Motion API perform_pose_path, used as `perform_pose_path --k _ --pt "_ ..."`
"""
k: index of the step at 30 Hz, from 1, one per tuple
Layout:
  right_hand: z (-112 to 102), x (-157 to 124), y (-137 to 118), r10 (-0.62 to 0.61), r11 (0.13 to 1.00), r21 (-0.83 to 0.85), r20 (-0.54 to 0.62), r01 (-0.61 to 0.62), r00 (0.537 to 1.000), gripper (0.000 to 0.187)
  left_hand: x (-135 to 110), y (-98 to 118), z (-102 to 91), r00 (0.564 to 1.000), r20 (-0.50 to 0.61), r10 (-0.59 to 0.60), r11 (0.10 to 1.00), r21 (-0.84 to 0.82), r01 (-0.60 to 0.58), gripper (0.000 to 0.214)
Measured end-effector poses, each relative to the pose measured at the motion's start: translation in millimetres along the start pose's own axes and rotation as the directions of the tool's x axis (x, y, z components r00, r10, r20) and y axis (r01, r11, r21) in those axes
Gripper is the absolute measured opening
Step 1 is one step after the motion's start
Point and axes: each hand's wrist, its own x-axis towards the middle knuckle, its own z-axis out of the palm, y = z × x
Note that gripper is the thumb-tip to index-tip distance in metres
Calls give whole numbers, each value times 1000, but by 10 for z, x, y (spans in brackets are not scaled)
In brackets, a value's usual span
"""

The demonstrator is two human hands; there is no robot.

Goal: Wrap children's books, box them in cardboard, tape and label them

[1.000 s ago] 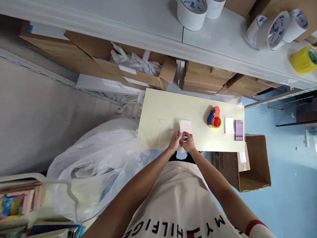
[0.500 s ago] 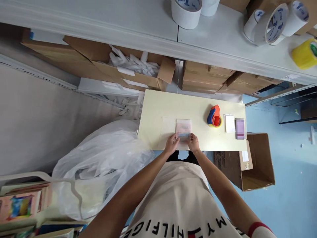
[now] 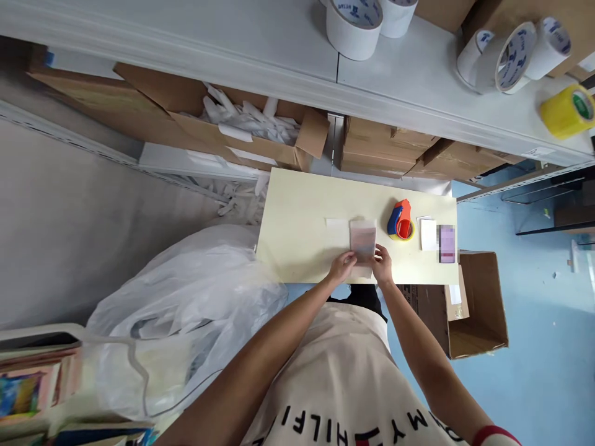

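A small flat pinkish packet (image 3: 363, 238) lies near the front of the cream table (image 3: 297, 204), with a thin whitish translucent sheet over and around it. My left hand (image 3: 343, 266) grips its lower left edge, fingers closed. On the opposite side, my right hand (image 3: 382, 266) pinches the right edge. A pale end of the sheet (image 3: 337, 230) stretches flat to the left of the packet. Just beyond my right hand is a red and blue tape dispenser (image 3: 401, 221) with a yellow roll; neither hand touches it.
White cards (image 3: 428, 235) and a purple item (image 3: 447, 244), blurred out, lie at the table's right end. An open cardboard box (image 3: 481, 303) stands on the floor beside it. Clear plastic sheeting (image 3: 186, 310) bulges at left. Tape rolls (image 3: 356, 28) sit on the shelf above.
Both hands have moved right with the packet, closer to the tape dispenser. Less of the sheet now lies flat on its left. My view has shifted slightly.
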Motion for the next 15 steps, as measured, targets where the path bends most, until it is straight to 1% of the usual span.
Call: perform_pose_path --k 2,5,8,10,11,13,15 --pt "65 -14 -107 -47 998 -39 48 49 998 46 -7 34 -30 1000 13 11 999 -42 -11 28" --pt "299 -55 -188 -103 985 -124 123 118 987 44 -42 72 -206 999 -29 14 996 -93 -16 39" --pt "600 -109 -191 -169 961 -202 121 191 978 52 -90 98 -433 997 -77 -4 990 -140 -7 53" --pt "773 -145 -172 -208 948 -219 128 232 970 60 -114 113 -551 995 -98 -4 986 -168 -13 57" --pt "836 -161 -158 -211 945 -220 155 242 965 63 -122 120 -593 994 -108 -1 984 -180 -18 56" --pt "897 -184 -118 -199 940 -229 234 253 952 67 -130 128 -646 992 -126 11 980 -197 -36 53" --pt "870 -196 -62 -198 922 -270 282 276 939 69 -129 119 -674 991 -133 30 981 -186 -55 48"
